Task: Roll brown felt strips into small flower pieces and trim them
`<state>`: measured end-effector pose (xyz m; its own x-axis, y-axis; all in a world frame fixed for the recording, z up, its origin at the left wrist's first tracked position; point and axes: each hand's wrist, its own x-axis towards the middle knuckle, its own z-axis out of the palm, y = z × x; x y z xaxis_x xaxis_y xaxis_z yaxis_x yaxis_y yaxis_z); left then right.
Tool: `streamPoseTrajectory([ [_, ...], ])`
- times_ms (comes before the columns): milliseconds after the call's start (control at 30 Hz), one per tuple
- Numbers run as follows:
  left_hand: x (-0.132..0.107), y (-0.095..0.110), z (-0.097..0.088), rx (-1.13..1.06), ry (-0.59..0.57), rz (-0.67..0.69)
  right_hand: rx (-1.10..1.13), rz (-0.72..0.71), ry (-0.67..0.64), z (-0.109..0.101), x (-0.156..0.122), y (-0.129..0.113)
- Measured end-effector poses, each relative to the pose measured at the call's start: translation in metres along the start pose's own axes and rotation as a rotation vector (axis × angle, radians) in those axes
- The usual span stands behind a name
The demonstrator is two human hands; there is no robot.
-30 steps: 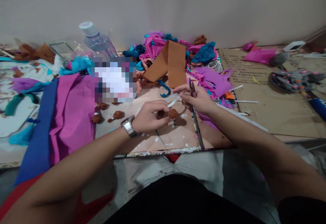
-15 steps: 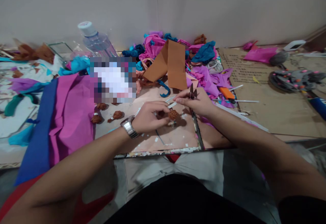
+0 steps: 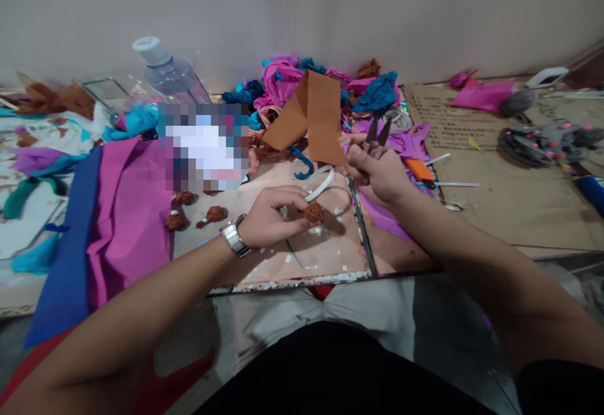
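Between the thumb and fingers of my left hand (image 3: 276, 214) is a small brown paper rose (image 3: 314, 212), its rolled face turned toward me. A narrow white strip (image 3: 323, 182) curves up in a loop from the same fingertips. My right hand (image 3: 381, 173) is closed around a pair of scissors (image 3: 379, 132), whose dark blades point up and stand apart. The scissors' handles are hidden in the palm. Left of my left hand, several more brown paper roses (image 3: 214, 214) lie on the table, some with white bands at the base.
A folded brown paper strip (image 3: 324, 116) lies on crumpled coloured paper. Pink paper (image 3: 129, 214) and blue paper (image 3: 66, 239) hang over the front edge at left. A bottle (image 3: 174, 78) stands behind. At right are an orange-handled cutter (image 3: 419, 170) and cardboard (image 3: 500, 207).
My right hand has moved up and right, away from the white strip, and the scissors now point upward with blades spread. The strip now loops freely. My left hand stays nearly in place.
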<state>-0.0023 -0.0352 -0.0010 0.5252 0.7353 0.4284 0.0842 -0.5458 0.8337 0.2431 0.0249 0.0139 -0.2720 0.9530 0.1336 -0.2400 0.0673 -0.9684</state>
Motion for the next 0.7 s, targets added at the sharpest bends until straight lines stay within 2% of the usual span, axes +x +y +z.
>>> streamPoseTrajectory([
  [167,-0.002,-0.002,0.000,-0.011,-0.005,-0.024,-0.249,-0.050,-0.090,0.005,-0.012,0.001],
  [367,-0.002,-0.004,0.001,-0.049,0.005,-0.025,-0.217,-0.049,-0.240,0.007,-0.015,0.001],
  [567,0.001,-0.006,0.000,-0.107,0.126,-0.117,-0.207,-0.055,-0.128,0.006,-0.008,0.003],
  [700,0.002,-0.008,-0.002,-0.104,0.194,-0.125,-0.169,0.020,-0.056,0.003,-0.004,0.005],
])
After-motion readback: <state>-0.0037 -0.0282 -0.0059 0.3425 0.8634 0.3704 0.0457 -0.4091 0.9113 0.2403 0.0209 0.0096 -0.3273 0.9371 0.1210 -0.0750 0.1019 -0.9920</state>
